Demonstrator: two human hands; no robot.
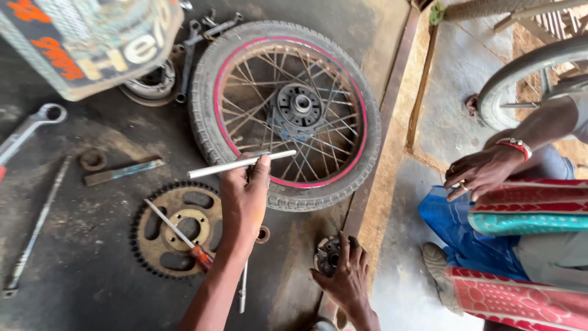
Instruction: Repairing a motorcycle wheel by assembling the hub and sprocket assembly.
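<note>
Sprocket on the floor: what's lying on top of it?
A screwdriver lies across the sprocket, its red handle toward the left hand's wrist. That forearm covers the sprocket's right edge, so anything there is hidden.

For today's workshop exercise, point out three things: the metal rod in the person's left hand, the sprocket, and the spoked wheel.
metal rod (236,164), head view, middle of the shaft.
sprocket (160,216), head view, rusty plate beside the centre hole.
spoked wheel (299,105), head view, centre hub.
</note>
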